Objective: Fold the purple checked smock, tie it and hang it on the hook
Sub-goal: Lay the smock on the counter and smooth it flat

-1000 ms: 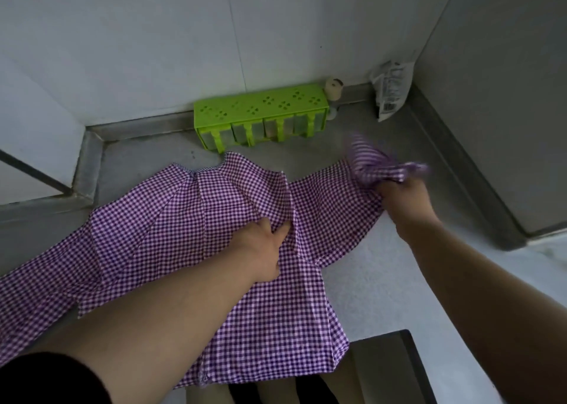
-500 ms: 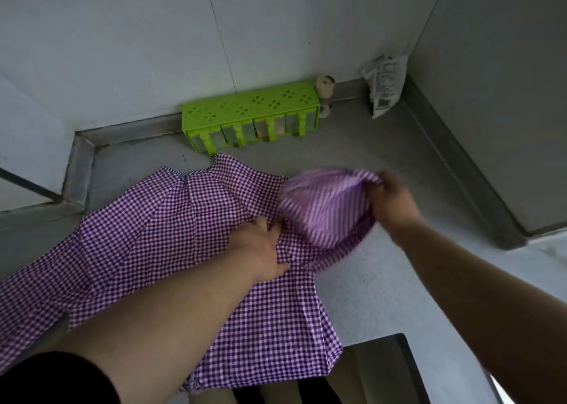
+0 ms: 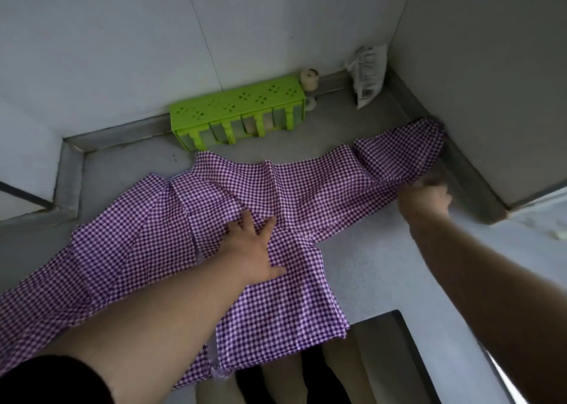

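The purple checked smock (image 3: pixel 276 207) lies spread across the grey counter (image 3: pixel 383 274), its hem hanging over the front edge. The left hand (image 3: pixel 254 250) presses flat on its middle, fingers splayed wide. The right hand (image 3: pixel 425 198), blurred, pinches the right sleeve near the side wall. A green rack (image 3: pixel 239 112), a small jar (image 3: pixel 310 78) and a plastic packet (image 3: pixel 366 75) stand along the back edge.

Smock (image 3: pixel 276 281) lying spread across counter (image 3: pixel 383 265) | rack (image 3: pixel 239 113) standing behind it against wall | packet (image 3: pixel 366 73) leaning in right rear corner | left hand (image 3: pixel 256 250) resting on smock middle.
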